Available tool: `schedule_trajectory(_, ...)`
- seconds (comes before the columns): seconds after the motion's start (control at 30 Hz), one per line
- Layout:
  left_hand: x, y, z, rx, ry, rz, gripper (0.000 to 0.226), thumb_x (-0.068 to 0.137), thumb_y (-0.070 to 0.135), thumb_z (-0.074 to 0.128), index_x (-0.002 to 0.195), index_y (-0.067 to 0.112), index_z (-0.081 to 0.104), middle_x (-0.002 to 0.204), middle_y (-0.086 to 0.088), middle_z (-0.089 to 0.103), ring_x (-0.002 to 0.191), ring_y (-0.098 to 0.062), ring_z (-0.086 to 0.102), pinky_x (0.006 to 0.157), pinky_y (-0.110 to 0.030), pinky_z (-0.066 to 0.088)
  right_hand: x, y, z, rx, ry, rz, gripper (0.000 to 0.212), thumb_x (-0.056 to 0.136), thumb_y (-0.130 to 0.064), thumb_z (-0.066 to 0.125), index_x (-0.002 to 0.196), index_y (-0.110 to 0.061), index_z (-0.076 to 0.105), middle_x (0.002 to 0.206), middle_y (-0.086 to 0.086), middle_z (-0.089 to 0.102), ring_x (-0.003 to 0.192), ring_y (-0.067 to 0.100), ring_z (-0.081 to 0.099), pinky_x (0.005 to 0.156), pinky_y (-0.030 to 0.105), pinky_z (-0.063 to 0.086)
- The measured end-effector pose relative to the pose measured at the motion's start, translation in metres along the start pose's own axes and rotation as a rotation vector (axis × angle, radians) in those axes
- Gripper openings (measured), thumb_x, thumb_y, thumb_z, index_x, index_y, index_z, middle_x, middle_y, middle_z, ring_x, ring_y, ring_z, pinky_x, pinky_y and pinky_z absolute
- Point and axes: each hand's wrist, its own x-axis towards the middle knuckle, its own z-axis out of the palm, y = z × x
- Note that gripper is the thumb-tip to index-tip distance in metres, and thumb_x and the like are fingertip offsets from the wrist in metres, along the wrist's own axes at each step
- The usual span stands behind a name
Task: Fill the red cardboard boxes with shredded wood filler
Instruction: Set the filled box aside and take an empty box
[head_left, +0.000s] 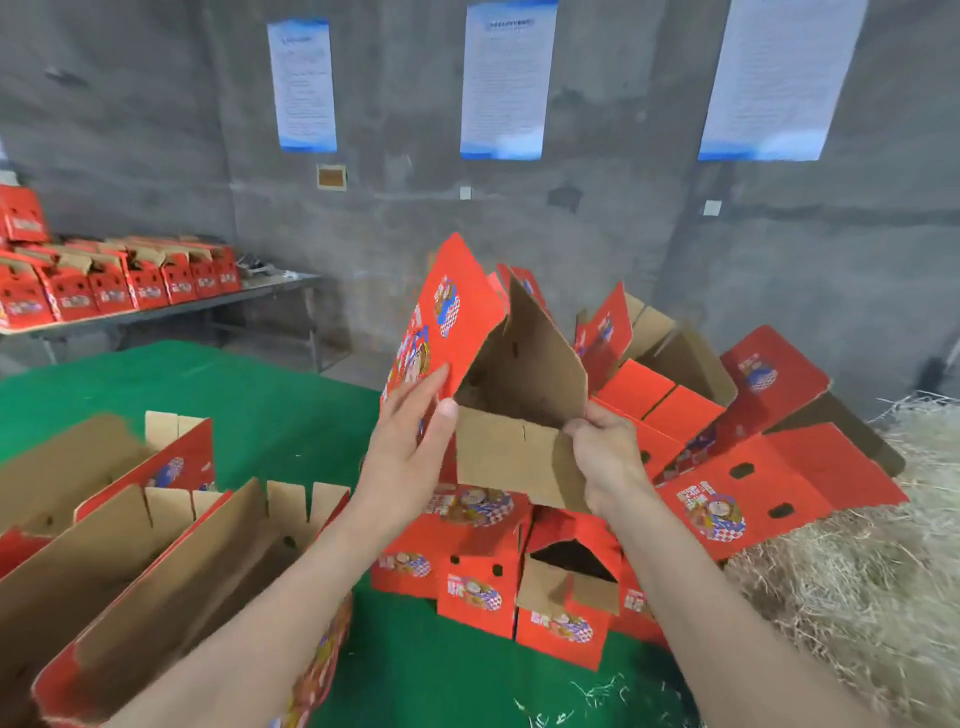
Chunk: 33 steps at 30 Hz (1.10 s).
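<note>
I am holding one red cardboard box (519, 364) up in the air over the green-covered bench (260, 405), above the pile of red boxes (753, 467), with its mouth towards me. My left hand (410, 447) lies flat on the printed red side, fingers straight and together, thumb at the corner. My right hand (605, 457) has its fingers curled over the edge of the brown front flap, clamped on it.

The step, as I judge it, is squaring the box open before any filling. I would keep the left palm steadying the wall while the right folds the flap fully out, so the mouth stays wide and the creases do not tear. Then I would set it down near the shredded wood filler (857, 571) heaped on my right.

The box is plain brown inside, glossy red with a picture outside, its top panels standing up like a roof. It looks empty.
</note>
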Motion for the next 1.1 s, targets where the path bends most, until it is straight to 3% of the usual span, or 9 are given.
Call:
schedule_trajectory(0.13, 0.040, -0.031, 0.003, -0.179, -0.082, -0.058, 0.041, 0.100, 0.019, 0.035, 0.141, 0.016, 0.039, 0.145, 0.005, 0.040, 0.134, -0.005, 0.034, 0.114, -0.031, 0.024, 0.035, -0.010, 0.036, -0.084, 0.157, -0.126, 0.050, 0.084, -0.003, 0.040, 0.121, -0.028, 0.061, 0.112, -0.002, 0.066, 0.101, 0.023, 0.062, 0.090, 0.037, 0.050)
schedule_trajectory(0.3, 0.110, -0.058, 0.016, -0.273, -0.140, -0.293, 0.042, 0.101, 0.027, 0.030, 0.143, 0.024, 0.035, 0.136, 0.014, 0.042, 0.125, -0.003, 0.039, 0.102, -0.012, 0.030, 0.081, -0.029, 0.060, -0.399, 0.203, -0.099, 0.048, 0.093, -0.025, 0.045, 0.139, -0.016, 0.038, 0.129, 0.012, 0.054, 0.117, 0.033, 0.050, 0.099, 0.038, 0.040)
schedule_trajectory(0.4, 0.131, -0.087, 0.028, -0.277, -0.340, -0.462, 0.047, 0.101, 0.031, 0.030, 0.147, 0.028, 0.022, 0.149, 0.004, 0.033, 0.135, -0.018, 0.033, 0.113, -0.040, 0.025, 0.083, -0.019, 0.071, -0.628, 0.262, -0.223, 0.061, 0.089, -0.027, 0.053, 0.142, -0.017, 0.025, 0.132, 0.018, 0.042, 0.110, 0.038, 0.051, 0.090, 0.038, 0.040)
schedule_trajectory(0.5, 0.135, -0.108, 0.040, -0.243, -0.436, -0.484, 0.048, 0.101, 0.024, 0.033, 0.148, 0.026, 0.021, 0.150, -0.002, 0.032, 0.137, -0.024, 0.029, 0.114, -0.042, 0.022, 0.078, 0.011, 0.086, -0.980, 0.147, -0.451, 0.048, 0.091, -0.036, 0.048, 0.138, -0.029, 0.037, 0.149, 0.011, 0.016, 0.131, 0.036, 0.030, 0.103, 0.047, 0.029)
schedule_trajectory(0.57, 0.133, -0.117, 0.047, -0.208, -0.512, -0.464, 0.046, 0.101, 0.021, 0.032, 0.146, 0.026, 0.027, 0.148, -0.003, 0.035, 0.137, -0.023, 0.029, 0.113, -0.039, 0.023, 0.079, 0.026, 0.091, -1.214, 0.065, -0.397, 0.042, 0.094, -0.044, 0.039, 0.134, -0.032, 0.041, 0.153, 0.006, 0.011, 0.138, 0.032, 0.012, 0.108, 0.054, 0.016)
schedule_trajectory(0.7, 0.120, -0.124, 0.045, -0.292, -0.576, -0.428, 0.043, 0.101, 0.020, 0.032, 0.144, 0.022, 0.032, 0.142, 0.003, 0.042, 0.130, -0.014, 0.038, 0.102, -0.024, 0.030, 0.079, 0.028, 0.095, -1.233, 0.085, -0.335, 0.046, 0.095, -0.036, 0.040, 0.139, -0.028, 0.032, 0.153, 0.008, 0.011, 0.140, 0.030, 0.007, 0.111, 0.053, 0.006)
schedule_trajectory(0.8, 0.096, -0.130, 0.019, -0.377, -0.398, -0.449, 0.036, 0.099, 0.020, 0.042, 0.133, 0.014, 0.049, 0.107, 0.016, 0.064, 0.098, 0.003, 0.060, 0.084, -0.014, 0.046, 0.065, 0.026, 0.110, -1.176, 0.159, -0.611, 0.043, 0.091, -0.021, 0.048, 0.133, -0.019, 0.043, 0.151, 0.010, 0.022, 0.141, 0.028, 0.013, 0.113, 0.048, 0.004)
schedule_trajectory(0.93, 0.058, -0.168, -0.047, -0.200, -0.123, -0.537, 0.025, 0.094, 0.018, 0.052, 0.114, 0.010, 0.064, 0.104, -0.003, 0.068, 0.097, -0.017, 0.063, 0.093, -0.034, 0.048, 0.021, 0.047, 0.158, -0.978, -0.070, -1.016, 0.024, 0.082, -0.006, 0.054, 0.104, -0.005, 0.064, 0.123, 0.015, 0.056, 0.119, 0.032, 0.049, 0.104, 0.041, 0.033)
schedule_trajectory(1.1, 0.007, -0.213, -0.130, 0.347, -0.055, -0.520, 0.028, 0.091, 0.021, 0.056, 0.115, 0.011, 0.064, 0.116, -0.005, 0.065, 0.104, -0.017, 0.060, 0.092, -0.025, 0.042, -0.025, 0.111, 0.210, -1.196, -0.567, -0.415, 0.038, 0.092, -0.044, 0.043, 0.077, -0.012, 0.057, 0.089, 0.013, 0.065, 0.093, 0.033, 0.060, 0.070, 0.035, 0.043)
